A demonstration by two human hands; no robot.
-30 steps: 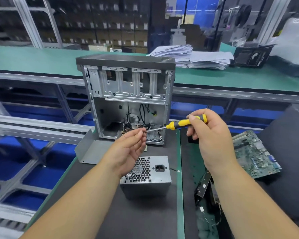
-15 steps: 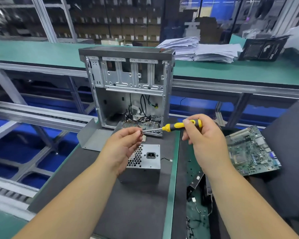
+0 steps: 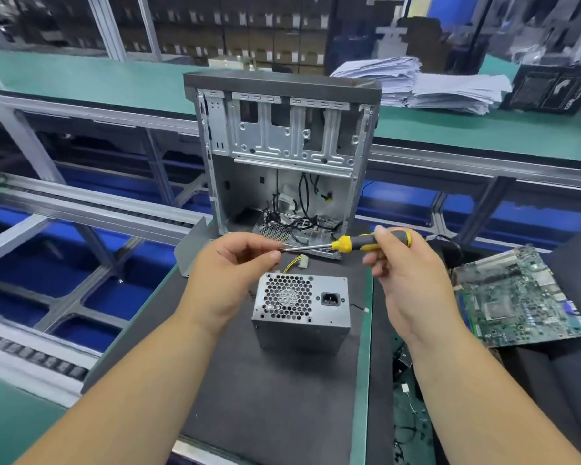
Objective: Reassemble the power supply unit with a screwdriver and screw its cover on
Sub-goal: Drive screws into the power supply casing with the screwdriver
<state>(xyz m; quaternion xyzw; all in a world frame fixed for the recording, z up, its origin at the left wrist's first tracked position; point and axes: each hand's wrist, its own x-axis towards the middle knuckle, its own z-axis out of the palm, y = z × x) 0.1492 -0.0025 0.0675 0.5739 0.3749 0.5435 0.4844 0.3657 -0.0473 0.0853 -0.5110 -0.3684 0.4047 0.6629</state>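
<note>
one desk (image 3: pixel 275 414), black mat with a green edge strip, carrying everything listed below.

one computer case (image 3: pixel 284 152), upright at the far end of the desk, side open, black cables loose on its floor.

one power supply unit (image 3: pixel 301 312), grey metal box, near the middle of the desk in front of the case; honeycomb fan grille and black mains socket face the camera. yellow-wired connector (image 3: pixel 300 262) lies just behind it. cover appears on; screws too small to tell.

one motherboard (image 3: pixel 517 297), green, lying flat to the right of the power supply unit, well apart from it.

one bent grey metal plate (image 3: pixel 192 251), standing at the case's left foot.

two stacks of paper (image 3: pixel 423 83) on the green bench behind the case.

two hands, both raised above the power supply unit, not touching it.
- right hand (image 3: pixel 413 273): back toward the camera, grip closed round the handle of the screwdriver.
- left hand (image 3: pixel 228 273): palm turned inward, thumb and fingertips pinched together at the tip of the screwdriver's shaft; whether a screw sits between them cannot be told.

one screwdriver (image 3: pixel 349 244), yellow-and-black handle, steel shaft, held near level between the two hands, tip pointing left.
</note>
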